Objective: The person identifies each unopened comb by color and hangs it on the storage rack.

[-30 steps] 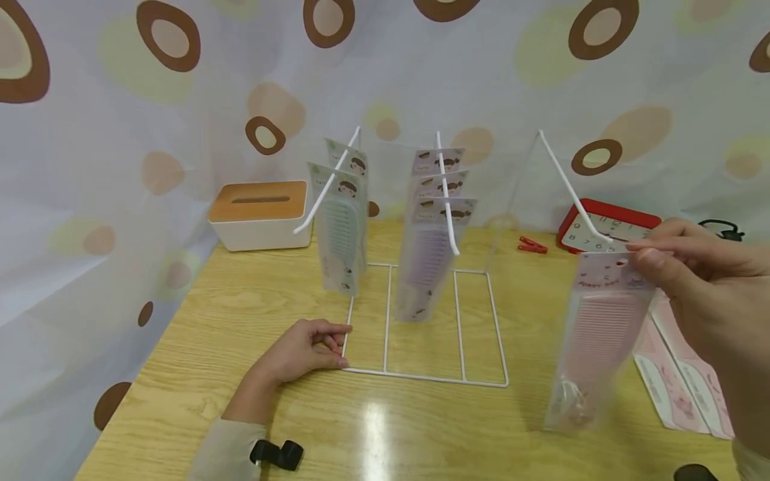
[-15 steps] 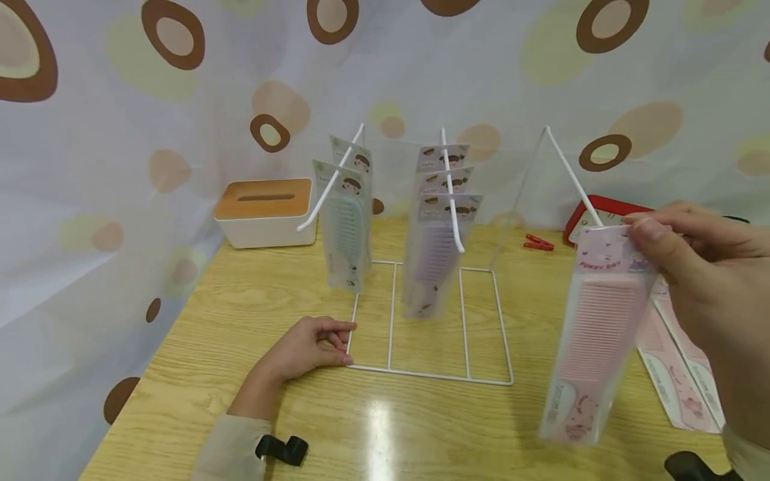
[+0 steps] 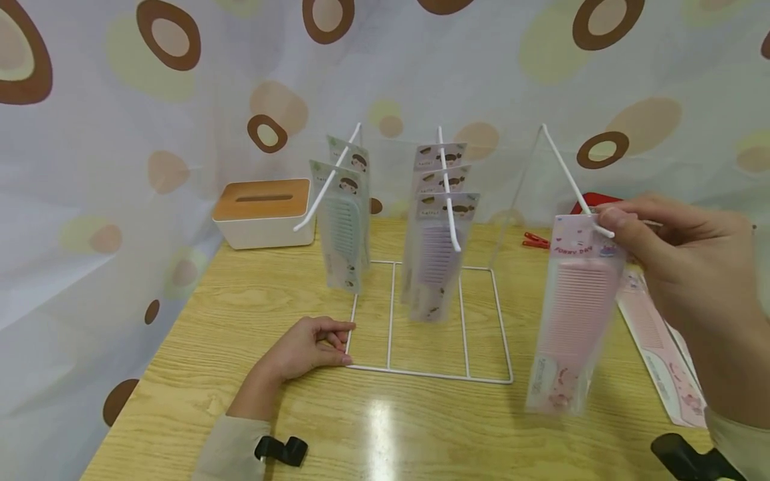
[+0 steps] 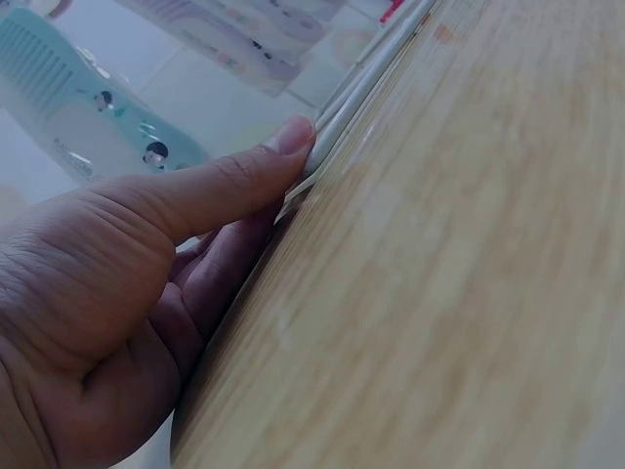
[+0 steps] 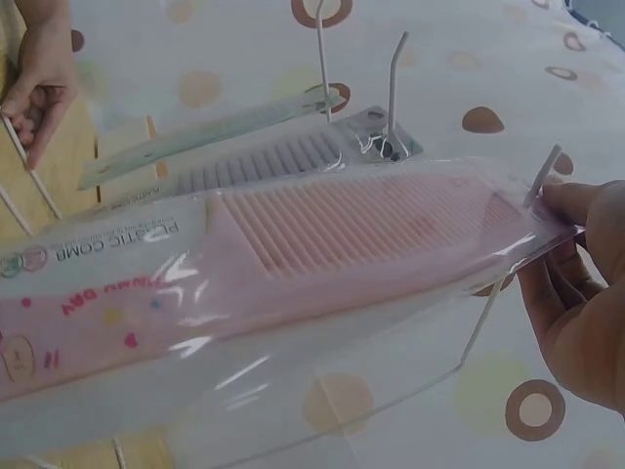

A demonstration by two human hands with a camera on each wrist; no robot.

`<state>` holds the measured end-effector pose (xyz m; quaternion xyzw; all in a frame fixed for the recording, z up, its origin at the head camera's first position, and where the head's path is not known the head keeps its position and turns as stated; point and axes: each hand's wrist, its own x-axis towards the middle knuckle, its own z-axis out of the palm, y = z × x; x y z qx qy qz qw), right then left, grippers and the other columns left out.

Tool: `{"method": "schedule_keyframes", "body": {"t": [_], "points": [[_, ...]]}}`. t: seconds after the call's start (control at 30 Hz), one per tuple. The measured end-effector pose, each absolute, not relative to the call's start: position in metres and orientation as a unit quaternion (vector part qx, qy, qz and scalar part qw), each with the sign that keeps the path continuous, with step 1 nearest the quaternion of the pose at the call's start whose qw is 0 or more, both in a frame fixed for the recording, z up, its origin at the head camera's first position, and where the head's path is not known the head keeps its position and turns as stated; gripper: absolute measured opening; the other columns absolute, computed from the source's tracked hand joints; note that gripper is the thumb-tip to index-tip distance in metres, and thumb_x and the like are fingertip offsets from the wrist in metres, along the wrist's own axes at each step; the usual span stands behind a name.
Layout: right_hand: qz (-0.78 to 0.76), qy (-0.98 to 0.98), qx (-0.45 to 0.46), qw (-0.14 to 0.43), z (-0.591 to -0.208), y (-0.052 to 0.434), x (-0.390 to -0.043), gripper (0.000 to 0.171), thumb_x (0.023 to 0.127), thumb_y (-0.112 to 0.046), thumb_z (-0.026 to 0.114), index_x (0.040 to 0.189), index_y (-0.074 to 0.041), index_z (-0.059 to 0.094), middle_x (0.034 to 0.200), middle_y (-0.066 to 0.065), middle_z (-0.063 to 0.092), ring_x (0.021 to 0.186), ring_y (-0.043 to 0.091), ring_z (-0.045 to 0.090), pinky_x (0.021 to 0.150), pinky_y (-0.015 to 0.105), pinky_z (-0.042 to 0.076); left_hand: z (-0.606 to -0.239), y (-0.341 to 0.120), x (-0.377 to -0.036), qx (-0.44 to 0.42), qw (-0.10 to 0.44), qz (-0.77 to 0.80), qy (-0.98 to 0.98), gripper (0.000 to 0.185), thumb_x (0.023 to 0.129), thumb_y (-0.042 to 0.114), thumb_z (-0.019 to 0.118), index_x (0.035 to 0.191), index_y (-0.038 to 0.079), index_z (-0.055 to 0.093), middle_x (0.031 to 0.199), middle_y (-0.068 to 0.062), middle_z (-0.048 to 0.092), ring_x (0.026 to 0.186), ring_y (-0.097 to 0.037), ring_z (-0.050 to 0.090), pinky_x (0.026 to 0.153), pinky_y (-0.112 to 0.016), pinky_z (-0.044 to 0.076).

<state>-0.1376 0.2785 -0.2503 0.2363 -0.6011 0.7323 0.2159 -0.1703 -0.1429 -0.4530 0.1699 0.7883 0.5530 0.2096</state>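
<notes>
My right hand (image 3: 680, 247) pinches the top corner of a pink comb (image 3: 580, 307) in a clear packet. The right hook of a white wire display rack (image 3: 421, 374) passes through the packet's header, its tip (image 5: 549, 168) sticking out in front. Low on the left, my left hand (image 3: 309, 344) grips the front left corner of the rack's base, thumb on the wire (image 4: 337, 132). Packaged green combs (image 3: 341, 227) hang on the left hook, and packaged purple combs (image 3: 438, 254) on the middle one.
More packaged pink combs (image 3: 656, 341) lie on the wooden table (image 3: 457, 434) at the right, partly behind my right hand. A tissue box (image 3: 263, 200) stands at the back left. A red clip (image 3: 535, 240) and a mostly hidden red clock (image 3: 595, 199) are behind the rack.
My right hand has moved left and up with the pink comb, and the hook's tip now shows in front of its header. The left hand stays on the rack's corner.
</notes>
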Motion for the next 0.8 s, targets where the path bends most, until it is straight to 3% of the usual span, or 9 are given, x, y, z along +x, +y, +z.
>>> {"method": "schedule_keyframes", "body": {"t": [0.27,0.6,0.8], "points": [[0.717,-0.662,0.101,0.191,-0.246,0.280,-0.171,0.019,0.086,0.003,0.074,0.104,0.007,0.076,0.091,0.003,0.075,0.077,0.010,0.069,0.075,0.016,0.058,-0.455,-0.144,-0.171,0.167,0.212,0.557,0.785,0.062,0.080,0.014,0.085,0.136,0.002,0.061,0.103,-0.013,0.064,0.089,-0.018,0.065,0.077,-0.023,0.058],[0.699,-0.695,0.064,0.152,-0.237,0.288,-0.215,0.028,0.084,-0.014,0.080,0.108,0.000,0.077,0.102,0.000,0.069,0.082,0.009,0.072,0.071,0.018,0.057,-0.455,-0.144,-0.171,0.170,0.210,0.559,0.784,0.061,0.080,0.014,0.085,0.136,0.002,0.061,0.103,-0.012,0.064,0.089,-0.017,0.066,0.078,-0.022,0.058],[0.691,-0.712,0.036,0.120,-0.235,0.292,-0.237,0.037,0.082,-0.024,0.081,0.113,-0.005,0.076,0.104,-0.004,0.070,0.086,0.008,0.072,0.072,0.013,0.056,-0.456,-0.144,-0.172,0.170,0.208,0.555,0.787,0.061,0.081,0.015,0.085,0.136,0.003,0.061,0.103,-0.012,0.065,0.089,-0.018,0.066,0.077,-0.022,0.058]]}}
